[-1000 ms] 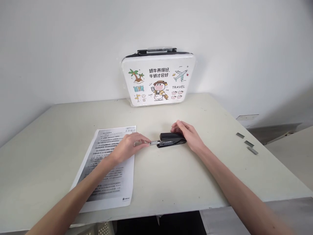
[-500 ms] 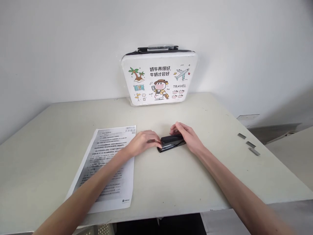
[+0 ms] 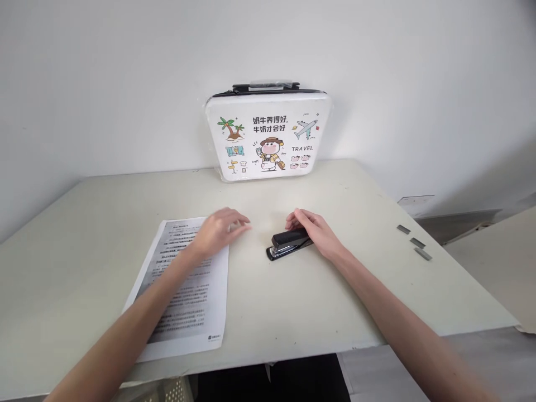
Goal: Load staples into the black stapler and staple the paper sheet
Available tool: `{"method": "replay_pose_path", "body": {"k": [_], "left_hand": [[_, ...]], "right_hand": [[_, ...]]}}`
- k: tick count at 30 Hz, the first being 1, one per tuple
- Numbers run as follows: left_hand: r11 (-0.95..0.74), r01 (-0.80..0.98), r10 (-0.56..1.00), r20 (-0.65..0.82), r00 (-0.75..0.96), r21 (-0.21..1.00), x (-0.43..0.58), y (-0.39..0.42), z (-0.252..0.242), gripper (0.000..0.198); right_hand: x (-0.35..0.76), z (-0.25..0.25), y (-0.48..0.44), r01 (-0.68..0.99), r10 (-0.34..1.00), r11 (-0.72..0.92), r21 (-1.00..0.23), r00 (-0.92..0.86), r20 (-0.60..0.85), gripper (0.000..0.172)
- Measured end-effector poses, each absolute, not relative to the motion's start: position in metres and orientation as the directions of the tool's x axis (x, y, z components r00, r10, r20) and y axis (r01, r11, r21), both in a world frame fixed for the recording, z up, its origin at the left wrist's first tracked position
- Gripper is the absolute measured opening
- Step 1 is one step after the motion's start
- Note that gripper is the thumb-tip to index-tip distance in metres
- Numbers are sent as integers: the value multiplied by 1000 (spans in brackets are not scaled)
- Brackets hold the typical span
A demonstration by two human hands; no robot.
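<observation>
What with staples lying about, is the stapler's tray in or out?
In: the stapler, under the right hand, shows no tray jutting out.

White case [image 3: 268,137]: "TRAVEL" printed under the plane drawing, right side. Two lines of Chinese across its top read "奶牛养得好, 牛奶才会好". Printed sheet [image 3: 188,296]: dense text, too small to read.

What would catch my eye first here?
The white cartoon travel case, propped upright at the back of the table, stands out most. In front of it, the right hand holds a black stapler, while the left hand is open above the top edge of a printed sheet.
</observation>
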State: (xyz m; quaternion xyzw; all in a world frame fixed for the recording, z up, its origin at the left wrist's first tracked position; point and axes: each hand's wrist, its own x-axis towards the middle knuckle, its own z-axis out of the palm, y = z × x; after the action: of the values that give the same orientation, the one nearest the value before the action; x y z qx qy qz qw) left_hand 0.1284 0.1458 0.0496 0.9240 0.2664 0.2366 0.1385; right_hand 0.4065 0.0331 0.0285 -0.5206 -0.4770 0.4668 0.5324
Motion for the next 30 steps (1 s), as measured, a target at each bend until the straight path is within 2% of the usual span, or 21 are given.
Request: {"method": "replay_pose_path", "body": {"k": [5,11,15,20,25,30], "left_hand": [[-635,739,762,341,551,226,70,188,46,35],[-596,784,786,326,526,172,49,183,35,36],[-590,759,800,319,507,274,65,165,30,33],[-541,705,836,200,511,458,87,139,29,39],[-573,673,802,148,579,468,109,114,31,46],[-522,684,835,142,531,509,128,96,33,42]], "right_hand": [[406,26,34,24,993,34,-999,109,37,51],[404,26,33,45,993,13,-999,120,18,52],[403,27,33,56,993,0,-998,122,7,51],[403,26,31,62,991,-2,-998,131,6,47],[400,30,29,82,990,6,-997,138,17,50],[399,35,27,102,989,1,-995,147,16,51]]}}
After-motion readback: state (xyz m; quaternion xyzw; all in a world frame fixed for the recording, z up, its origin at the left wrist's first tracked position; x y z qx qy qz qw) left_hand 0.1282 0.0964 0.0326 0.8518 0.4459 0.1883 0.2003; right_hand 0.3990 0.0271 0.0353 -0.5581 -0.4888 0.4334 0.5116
